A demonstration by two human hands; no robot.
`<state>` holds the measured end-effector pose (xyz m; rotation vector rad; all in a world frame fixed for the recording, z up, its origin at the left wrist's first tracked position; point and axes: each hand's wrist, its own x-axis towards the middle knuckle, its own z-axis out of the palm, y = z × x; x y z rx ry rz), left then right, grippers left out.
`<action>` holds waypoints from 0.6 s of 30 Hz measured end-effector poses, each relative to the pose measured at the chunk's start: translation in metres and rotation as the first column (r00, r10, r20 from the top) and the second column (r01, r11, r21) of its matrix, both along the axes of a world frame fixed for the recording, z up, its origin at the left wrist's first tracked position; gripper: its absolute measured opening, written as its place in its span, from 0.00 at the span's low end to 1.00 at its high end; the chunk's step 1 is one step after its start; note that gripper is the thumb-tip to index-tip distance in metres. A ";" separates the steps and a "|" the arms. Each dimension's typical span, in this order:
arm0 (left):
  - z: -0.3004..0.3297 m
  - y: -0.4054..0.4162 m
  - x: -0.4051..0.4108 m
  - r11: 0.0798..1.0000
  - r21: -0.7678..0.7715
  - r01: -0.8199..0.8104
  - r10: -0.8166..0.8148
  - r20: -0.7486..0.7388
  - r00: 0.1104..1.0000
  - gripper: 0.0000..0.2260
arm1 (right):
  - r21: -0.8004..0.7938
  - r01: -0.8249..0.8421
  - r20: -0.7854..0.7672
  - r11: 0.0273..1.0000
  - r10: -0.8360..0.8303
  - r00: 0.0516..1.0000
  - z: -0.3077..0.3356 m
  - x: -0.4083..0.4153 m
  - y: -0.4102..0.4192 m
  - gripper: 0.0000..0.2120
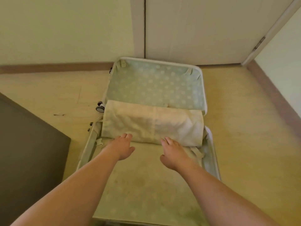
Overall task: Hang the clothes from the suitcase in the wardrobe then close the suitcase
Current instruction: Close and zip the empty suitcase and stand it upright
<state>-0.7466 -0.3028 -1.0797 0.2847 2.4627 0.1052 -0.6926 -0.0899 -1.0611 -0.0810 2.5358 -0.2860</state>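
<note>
Both hands reach forward over an open suitcase [91, 150] that lies flat on a pale floor [244, 128]. The left hand [123, 146] has straight, loosely spread fingers whose tips touch the near edge of a folded cream garment [151, 123]; it holds nothing. The right hand [173, 154] is likewise flat and relaxed, fingertips at the same near edge of the fabric, gripping nothing.

No brand, label or writing can be read anywhere.

Room to move is widest on the right, where bare floor runs to a wall with a brown skirting board [273, 95]. On the left a dark slab-like surface [29, 152] lies near the case, with a strip of floor between them. Beyond the case stand pale wardrobe doors [195, 26], shut, the far half of the case lying just in front of them.

The far half of the suitcase is lined with mint fabric printed with pale dots [154, 84] and holds only the top edge of the garment. The folded garment lies across the hinge line, spanning nearly the full width. The near half shows a dotted divider panel [143, 185] under the forearms. Two small wheels [100, 106] stick out at the left side by the hinge.
</note>
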 end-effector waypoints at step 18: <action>-0.052 -0.006 0.032 0.903 -0.192 0.384 -0.225 0.549 0.805 0.50 | 0.103 -0.191 0.361 0.976 0.142 0.922 -0.093 0.068 -0.019 0.26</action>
